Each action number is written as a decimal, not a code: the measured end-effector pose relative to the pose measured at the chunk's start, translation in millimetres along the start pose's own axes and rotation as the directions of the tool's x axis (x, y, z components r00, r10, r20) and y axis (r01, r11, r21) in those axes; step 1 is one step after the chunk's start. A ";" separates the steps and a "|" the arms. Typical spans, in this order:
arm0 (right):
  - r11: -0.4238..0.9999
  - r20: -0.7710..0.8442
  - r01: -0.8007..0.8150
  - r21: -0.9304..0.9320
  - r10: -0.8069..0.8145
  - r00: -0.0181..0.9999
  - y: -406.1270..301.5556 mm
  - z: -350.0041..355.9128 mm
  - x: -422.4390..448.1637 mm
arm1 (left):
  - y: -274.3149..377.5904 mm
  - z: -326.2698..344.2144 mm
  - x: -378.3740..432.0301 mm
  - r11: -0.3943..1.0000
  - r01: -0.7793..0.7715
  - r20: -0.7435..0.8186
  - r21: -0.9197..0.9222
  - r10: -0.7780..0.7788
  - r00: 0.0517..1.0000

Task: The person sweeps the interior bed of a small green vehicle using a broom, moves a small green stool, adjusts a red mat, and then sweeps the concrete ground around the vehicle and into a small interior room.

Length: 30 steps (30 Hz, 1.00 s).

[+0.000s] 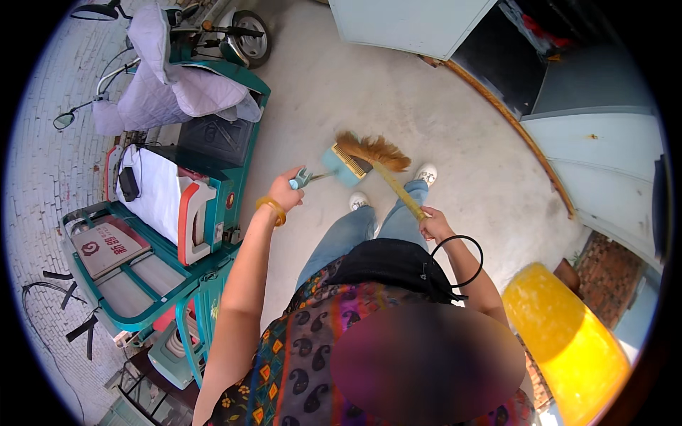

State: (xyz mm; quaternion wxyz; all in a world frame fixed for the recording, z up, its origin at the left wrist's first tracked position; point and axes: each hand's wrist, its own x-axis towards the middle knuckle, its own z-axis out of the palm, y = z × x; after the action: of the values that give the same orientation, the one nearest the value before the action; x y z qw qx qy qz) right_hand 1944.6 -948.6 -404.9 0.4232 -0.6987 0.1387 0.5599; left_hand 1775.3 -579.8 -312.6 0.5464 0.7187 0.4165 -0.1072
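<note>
My left hand (286, 190) grips the light-blue handle end of a long-handled dustpan, whose pale blue pan (340, 166) is low near the concrete floor, ahead of my feet. Along the pan's front lip runs a yellow comb-like edge (351, 160). In my right hand (437, 223) is the wrapped yellow stick of a broom (398, 190). Its brown bristles (381, 149) spread across and beyond the pan's lip, partly hiding it. Whether any dirt lies in the pan, I cannot tell.
A teal electric tricycle (248, 154) with a quilted lilac cover (160, 98) stands along the white brick wall (40, 160) at left. At right are a pale metal door (591, 144) and its wooden threshold (511, 122). A yellow object (565, 330) stands at lower right.
</note>
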 end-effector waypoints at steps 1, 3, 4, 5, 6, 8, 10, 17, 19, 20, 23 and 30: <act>1.000 -0.014 0.012 -0.020 -0.012 1.000 2.7 -13.4 -20.5 | -5.3 -2.5 5.8 0.999 -0.006 0.037 -0.049 0.008 0.999; 0.999 -0.051 0.022 -0.042 -0.024 0.998 -1.9 -39.0 -73.9 | -16.8 -6.5 13.2 0.993 -0.031 0.060 -0.111 0.037 0.998; 0.999 -0.077 0.031 -0.037 -0.033 0.997 -5.8 -50.7 -97.2 | -19.7 -8.0 16.0 0.991 -0.063 0.044 -0.119 0.069 0.997; 0.996 -0.087 0.091 -0.014 -0.092 0.992 1.8 -65.7 -111.4 | -22.9 -6.7 17.6 0.989 -0.077 0.030 -0.127 0.082 0.996; 0.991 -0.127 0.131 0.022 -0.127 0.984 6.5 -78.2 -123.8 | -24.1 -0.5 16.7 0.987 -0.086 0.021 -0.134 0.089 0.996; 0.977 -0.222 0.194 0.091 -0.170 0.960 9.7 -96.2 -146.3 | -7.6 15.2 11.7 0.984 -0.070 0.031 -0.162 0.076 0.997; 0.960 -0.304 0.231 0.158 -0.175 0.936 5.2 -112.5 -159.6 | 2.1 32.3 15.9 0.972 -0.090 -0.006 -0.217 0.091 0.996; 0.797 -0.408 0.417 0.436 -0.238 0.881 -39.9 -195.0 -154.8 | 94.0 90.0 68.9 0.961 -0.009 -0.125 -0.276 -0.027 0.992; 0.760 -0.431 0.461 0.458 -0.264 0.863 -59.5 -226.5 -145.9 | 111.8 100.8 88.2 0.964 -0.002 -0.173 -0.266 -0.045 0.984; 0.741 -0.421 0.477 0.472 -0.286 0.861 -71.8 -243.1 -142.4 | 123.5 107.4 96.5 0.961 -0.009 -0.240 -0.275 -0.059 0.969; 0.641 -0.451 0.527 0.557 -0.300 0.841 -105.6 -297.4 -141.6 | 155.5 130.2 129.9 0.948 -0.039 -0.316 -0.317 -0.067 0.947; 0.553 -0.506 0.633 0.542 -0.386 0.771 -198.8 -405.4 -123.2 | 236.8 177.6 129.9 0.923 -0.149 -0.557 0.355 0.337 0.759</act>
State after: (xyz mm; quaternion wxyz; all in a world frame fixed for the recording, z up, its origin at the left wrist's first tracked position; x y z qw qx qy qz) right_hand 2305.8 -1165.8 -201.3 0.7664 -0.5821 0.1922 0.1921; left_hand 2080.2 -685.8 -294.4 0.2814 0.8347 0.4514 0.1422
